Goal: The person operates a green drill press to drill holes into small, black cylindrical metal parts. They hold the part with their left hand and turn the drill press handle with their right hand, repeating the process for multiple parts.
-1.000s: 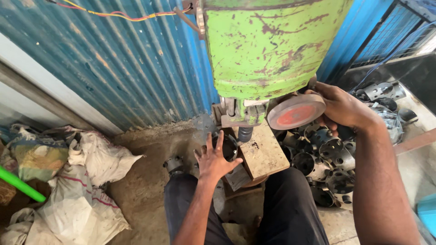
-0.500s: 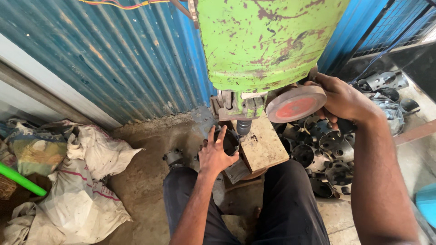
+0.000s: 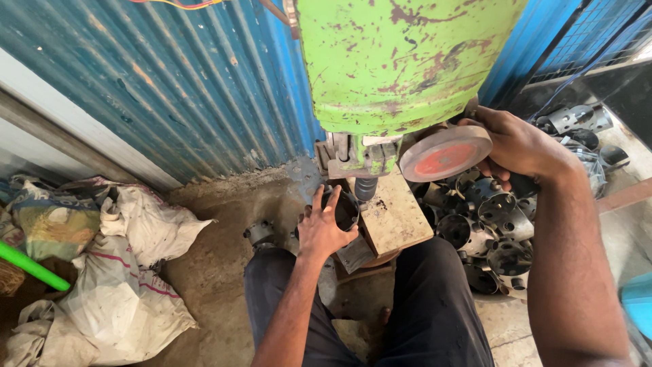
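A worn green press machine [image 3: 401, 61] stands in front of me, with a dark punch [image 3: 365, 189] over a wooden block [image 3: 394, 217]. My left hand [image 3: 322, 228] grips a dark metal ring [image 3: 345, 209] at the left edge of the block, beside the punch. My right hand [image 3: 519, 146] holds the round handwheel [image 3: 445, 153] with its red centre on the machine's right side. My dark-trousered legs [image 3: 421, 312] sit below the block.
A heap of several round metal cups [image 3: 489, 224] with holes lies at the right. White and printed sacks [image 3: 109, 272] pile up at the left with a green pipe [image 3: 30, 266]. A blue corrugated wall [image 3: 170, 88] stands behind. One metal part [image 3: 260, 233] lies on the dirt floor.
The view has shifted slightly. My left hand has moved the ring a little closer under the punch; my right hand stays on the handwheel.
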